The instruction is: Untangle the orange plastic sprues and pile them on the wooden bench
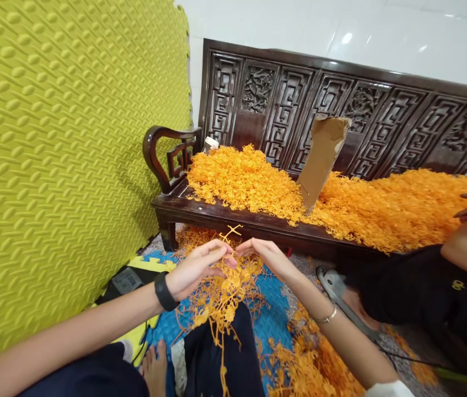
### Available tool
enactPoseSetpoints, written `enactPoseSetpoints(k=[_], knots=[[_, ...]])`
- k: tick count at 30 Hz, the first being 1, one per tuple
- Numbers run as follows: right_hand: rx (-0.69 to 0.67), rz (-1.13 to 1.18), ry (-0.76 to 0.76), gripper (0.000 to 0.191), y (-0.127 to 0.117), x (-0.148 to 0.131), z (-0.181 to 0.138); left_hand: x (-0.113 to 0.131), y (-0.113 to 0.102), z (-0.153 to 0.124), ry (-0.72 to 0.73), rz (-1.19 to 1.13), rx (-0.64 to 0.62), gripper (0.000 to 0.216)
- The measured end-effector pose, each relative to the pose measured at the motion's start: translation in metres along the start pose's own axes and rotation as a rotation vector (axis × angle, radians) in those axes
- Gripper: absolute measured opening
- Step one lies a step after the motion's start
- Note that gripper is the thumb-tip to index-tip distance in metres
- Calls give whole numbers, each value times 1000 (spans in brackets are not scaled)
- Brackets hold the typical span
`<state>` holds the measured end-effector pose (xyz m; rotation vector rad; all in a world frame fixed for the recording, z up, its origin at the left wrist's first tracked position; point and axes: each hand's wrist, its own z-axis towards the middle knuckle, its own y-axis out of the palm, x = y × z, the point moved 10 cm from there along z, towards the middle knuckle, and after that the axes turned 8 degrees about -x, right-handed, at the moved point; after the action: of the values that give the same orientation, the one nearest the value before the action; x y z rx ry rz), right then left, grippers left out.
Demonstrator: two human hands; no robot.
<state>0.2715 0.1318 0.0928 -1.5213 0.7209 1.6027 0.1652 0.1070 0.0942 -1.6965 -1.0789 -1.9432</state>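
My left hand (194, 268), with a black band at the wrist, pinches a tangled bunch of orange plastic strands (220, 298) that hangs down over my lap. My right hand (267, 255), a thin bracelet on its wrist, meets it from the right and pinches the same bunch at the top. A small orange piece (231, 231) sticks up between the fingertips of both hands. More orange strands lie on my legs and on the floor (307, 358).
A dark carved wooden bench (258, 94) in front holds a big heap of orange pieces (361, 204) with a cardboard sheet (322, 157) stuck in it. A yellow-green foam mat (59, 149) stands at left. Another person (444, 286) in black sits at right, hand on the heap.
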Motion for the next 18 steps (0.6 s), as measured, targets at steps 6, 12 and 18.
enactPoseSetpoints(k=[6, 12, 18], knots=[[-71, -368, -76, 30, 30, -38, -15, 1, -2, 0, 37, -35, 1, 19], [-81, -609, -120, 32, 28, -39, -30, 12, -6, -4, 92, -35, 30, 17], [41, -605, -170, 17, 23, -40, -51, 6, -13, -6, 90, -85, 77, 18]])
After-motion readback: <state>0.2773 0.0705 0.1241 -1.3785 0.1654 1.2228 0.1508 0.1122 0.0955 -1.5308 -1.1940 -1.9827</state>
